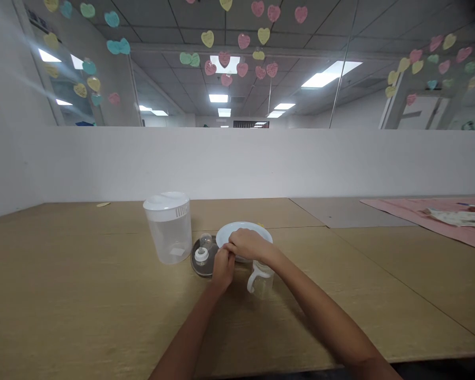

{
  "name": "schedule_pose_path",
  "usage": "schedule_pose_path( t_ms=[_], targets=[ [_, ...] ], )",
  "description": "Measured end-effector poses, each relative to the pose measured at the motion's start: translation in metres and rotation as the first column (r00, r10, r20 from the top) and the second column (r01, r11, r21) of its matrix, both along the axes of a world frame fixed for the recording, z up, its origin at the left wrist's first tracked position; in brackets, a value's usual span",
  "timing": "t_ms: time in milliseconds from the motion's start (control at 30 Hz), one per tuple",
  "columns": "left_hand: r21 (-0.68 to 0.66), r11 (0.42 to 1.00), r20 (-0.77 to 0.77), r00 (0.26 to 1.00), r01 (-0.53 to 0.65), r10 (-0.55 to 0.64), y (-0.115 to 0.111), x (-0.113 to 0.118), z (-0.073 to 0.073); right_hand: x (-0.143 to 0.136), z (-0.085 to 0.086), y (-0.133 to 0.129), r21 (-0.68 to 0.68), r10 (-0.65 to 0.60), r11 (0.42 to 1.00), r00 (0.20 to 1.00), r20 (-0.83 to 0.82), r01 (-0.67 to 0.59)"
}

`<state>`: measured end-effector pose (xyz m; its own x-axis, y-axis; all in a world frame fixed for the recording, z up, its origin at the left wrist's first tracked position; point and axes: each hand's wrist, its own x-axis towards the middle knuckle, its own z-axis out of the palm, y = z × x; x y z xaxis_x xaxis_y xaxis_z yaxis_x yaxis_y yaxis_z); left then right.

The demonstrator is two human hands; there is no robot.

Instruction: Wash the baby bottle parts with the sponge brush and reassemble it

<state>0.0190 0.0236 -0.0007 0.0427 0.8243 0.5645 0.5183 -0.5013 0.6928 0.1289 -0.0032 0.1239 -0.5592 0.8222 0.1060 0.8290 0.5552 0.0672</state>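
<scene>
My left hand point(223, 266) and my right hand point(245, 244) meet at the near left edge of a white plate point(237, 228). Both have their fingers closed, and what they hold, if anything, is hidden behind them. Left of my left hand, a round metal tray point(199, 268) carries a white bottle cap with a nipple point(201, 255) and a small clear dome-shaped cover point(206, 240). Below my right wrist stands a clear bottle point(264, 285) with a white handle point(253, 277).
A tall translucent bucket with a white lid point(168, 227) stands left of the tray on the wooden table point(103, 295). At the far right lies a pink cloth point(404, 207) with white fabric on it. A white wall point(237, 163) rises behind the table.
</scene>
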Motion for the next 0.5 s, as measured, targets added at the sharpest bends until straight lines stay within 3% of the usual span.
schedule_pose_path(
  t_ms=[200, 500],
  targets=[
    [0.008, 1.000, -0.048, 0.999, -0.015, 0.015, 0.000, 0.001, 0.001, -0.005, 0.009, -0.015, 0.099, -0.033, 0.995, 0.999, 0.003, 0.033],
    [0.015, 1.000, -0.024, 1.000, -0.013, 0.013, -0.003, 0.003, 0.002, -0.009, 0.016, -0.025, 0.133, -0.022, 0.991, 0.999, -0.045, 0.028]
  ],
)
